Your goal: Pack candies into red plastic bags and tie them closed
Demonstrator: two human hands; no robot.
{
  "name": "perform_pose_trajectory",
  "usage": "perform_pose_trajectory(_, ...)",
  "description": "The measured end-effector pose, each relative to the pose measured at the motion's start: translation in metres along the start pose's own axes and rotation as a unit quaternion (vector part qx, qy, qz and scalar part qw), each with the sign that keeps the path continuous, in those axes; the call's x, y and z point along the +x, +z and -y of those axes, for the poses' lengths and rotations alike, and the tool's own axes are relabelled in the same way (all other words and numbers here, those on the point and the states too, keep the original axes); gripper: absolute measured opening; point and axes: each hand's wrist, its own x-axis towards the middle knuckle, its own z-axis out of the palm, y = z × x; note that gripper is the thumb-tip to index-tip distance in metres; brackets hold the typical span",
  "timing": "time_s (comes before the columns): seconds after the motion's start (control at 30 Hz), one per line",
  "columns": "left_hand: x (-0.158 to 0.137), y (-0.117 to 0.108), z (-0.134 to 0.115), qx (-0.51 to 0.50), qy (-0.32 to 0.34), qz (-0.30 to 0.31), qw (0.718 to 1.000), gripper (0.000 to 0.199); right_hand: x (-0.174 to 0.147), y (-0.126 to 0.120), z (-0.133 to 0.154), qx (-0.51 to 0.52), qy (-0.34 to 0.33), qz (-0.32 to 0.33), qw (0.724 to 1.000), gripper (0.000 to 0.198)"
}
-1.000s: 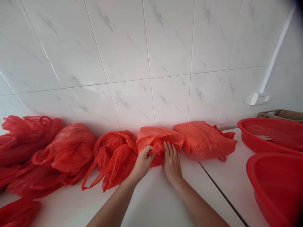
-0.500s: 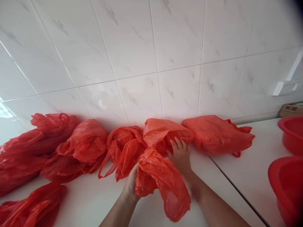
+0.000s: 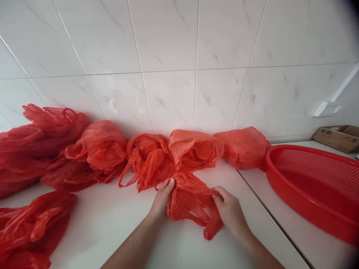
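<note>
I see left fingers [image 3: 171,182] and right fingers [image 3: 220,192] both pinching the thin bag [image 3: 188,203] above the counter [image 3: 106,220], where one uneven tug could tear it.

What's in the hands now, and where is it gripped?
One red bag: the left hand grips its bunched left side; the right hand pinches its upper right edge.

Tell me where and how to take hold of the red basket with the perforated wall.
Grip the red basket by its near rim, probably from the front, fingers curled over the lip: that edge stands raised and unobstructed, while the left end sits close by a red bag.
</note>
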Motion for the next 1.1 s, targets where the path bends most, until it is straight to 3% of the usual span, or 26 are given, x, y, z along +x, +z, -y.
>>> perform_pose_trajectory(0.07, 0.006, -0.014, -0.003, 0.063, 0.033, -0.051, 0.996, 0.035, 0.012, -0.016, -0.006, 0.108, 0.070, -0.037, 0.991, 0.015)
perform_pose_trajectory(0.17, 0.015, -0.037, -0.010, 0.161, 0.077, -0.128, 0.976, 0.031, 0.026, -0.045, -0.009, 0.264, 0.120, -0.067, 0.955, 0.024)
perform_pose_trajectory(0.27, 0.015, -0.044, -0.019, 0.231, 0.123, -0.181, 0.948, 0.028, 0.029, -0.063, -0.002, 0.312, 0.132, -0.058, 0.939, 0.026)
perform_pose_trajectory(0.33, 0.005, -0.033, -0.021, 0.259, 0.160, -0.196, 0.932, 0.023, 0.024, -0.064, 0.006, 0.312, 0.137, -0.072, 0.937, 0.019)
perform_pose_trajectory(0.4, -0.012, -0.011, -0.016, 0.315, 0.238, -0.129, 0.910, 0.023, 0.018, -0.056, 0.012, 0.307, 0.137, -0.101, 0.936, 0.014)
perform_pose_trajectory(0.43, -0.022, 0.003, -0.011, 0.359, 0.290, -0.052, 0.886, 0.026, 0.015, -0.051, 0.015, 0.301, 0.134, -0.116, 0.937, 0.013)
perform_pose_trajectory(0.5, -0.042, 0.031, 0.002, 0.452, 0.378, 0.157, 0.793, 0.043, 0.011, -0.040, 0.018, 0.283, 0.123, -0.128, 0.943, 0.010)
perform_pose_trajectory(0.53, -0.051, 0.045, 0.009, 0.492, 0.390, 0.238, 0.741, 0.056, 0.010, -0.036, 0.020, 0.274, 0.118, -0.126, 0.946, 0.009)
perform_pose_trajectory(0.57, -0.057, 0.056, 0.016, 0.525, 0.380, 0.286, 0.706, 0.071, 0.010, -0.035, 0.021, 0.267, 0.115, -0.121, 0.949, 0.009)
perform_pose_trajectory(0.6, -0.062, 0.065, 0.020, 0.554, 0.354, 0.302, 0.690, 0.084, 0.010, -0.036, 0.021, 0.262, 0.116, -0.109, 0.952, 0.008)
perform_pose_trajectory(0.63, -0.064, 0.071, 0.023, 0.575, 0.321, 0.295, 0.693, 0.087, 0.011, -0.039, 0.022, 0.256, 0.117, -0.097, 0.955, 0.007)
perform_pose_trajectory(0.7, -0.062, 0.072, 0.022, 0.571, 0.253, 0.264, 0.735, 0.058, 0.013, -0.052, 0.021, 0.239, 0.114, -0.077, 0.961, 0.008)
perform_pose_trajectory(0.77, -0.053, 0.061, 0.015, 0.484, 0.191, 0.256, 0.814, 0.021, 0.016, -0.070, 0.019, 0.219, 0.112, -0.042, 0.968, 0.009)
perform_pose_trajectory(0.83, -0.042, 0.045, 0.004, 0.328, 0.124, 0.200, 0.915, 0.019, 0.019, -0.089, 0.014, 0.212, 0.124, -0.007, 0.969, 0.010)
perform_pose_trajectory(0.9, -0.031, 0.028, -0.009, 0.190, 0.072, 0.090, 0.975, 0.011, 0.022, -0.104, 0.008, 0.220, 0.144, 0.039, 0.964, 0.016)
perform_pose_trajectory(0.97, -0.023, 0.017, -0.019, 0.114, 0.056, 0.012, 0.992, 0.006, 0.027, -0.114, 0.004, 0.233, 0.153, 0.084, 0.957, 0.024)
perform_pose_trajectory(1.03, -0.019, 0.013, -0.026, 0.065, 0.046, 0.002, 0.997, 0.008, 0.028, -0.118, 0.005, 0.230, 0.149, 0.081, 0.958, 0.032)
perform_pose_trajectory(1.1, -0.018, 0.014, -0.029, 0.019, 0.025, 0.001, 1.000, 0.012, 0.023, -0.117, 0.015, 0.178, 0.122, -0.040, 0.976, 0.039)
